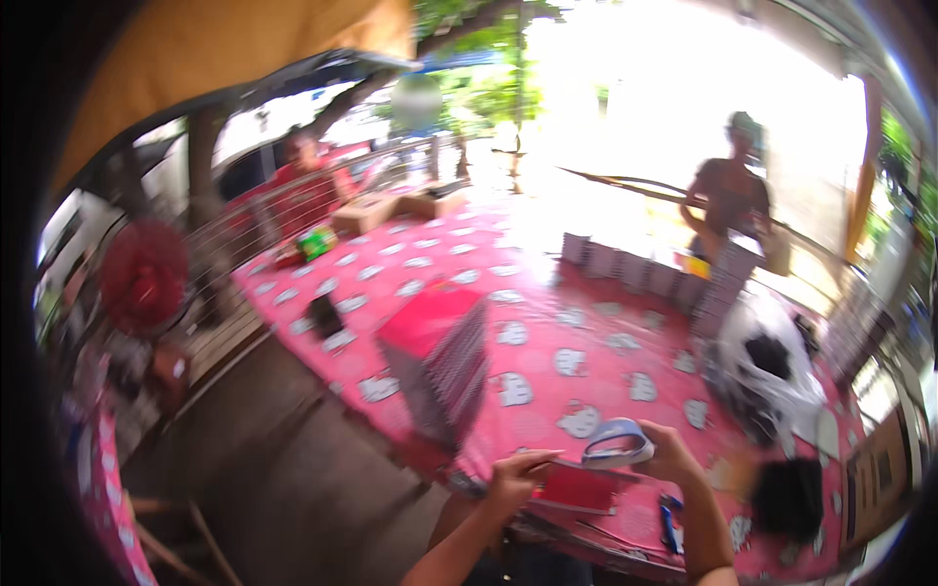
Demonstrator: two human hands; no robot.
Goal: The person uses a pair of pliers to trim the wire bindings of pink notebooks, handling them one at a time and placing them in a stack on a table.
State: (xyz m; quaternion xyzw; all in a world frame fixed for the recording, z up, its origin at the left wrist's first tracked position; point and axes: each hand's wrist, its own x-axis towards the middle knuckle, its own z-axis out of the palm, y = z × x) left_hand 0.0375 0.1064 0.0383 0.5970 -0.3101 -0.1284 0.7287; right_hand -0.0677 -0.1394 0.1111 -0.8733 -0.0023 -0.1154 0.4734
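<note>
My right hand [669, 451] is closed around a white and blue looped thing [618, 444] with a hollow middle; blur hides its exact kind. It hangs just above a flat red-covered book [576, 488] at the table's near edge. The fingers of my left hand [518, 479] pinch together at the book's left end, apparently gripping its edge. Beside my right forearm lies a small blue and dark tool [670, 523], too blurred to name. A tall stack of red-covered books [430, 332] stands beyond my left hand.
Pink patterned cloth covers the table [513, 334]. Several book stacks [635, 272] line its far side, near a person [735, 190]. To the right are a plastic bag [782, 376], a black item [791, 498] and a cardboard box [876, 479]. A phone-like object [324, 314] lies left; a red fan [145, 276] stands beyond.
</note>
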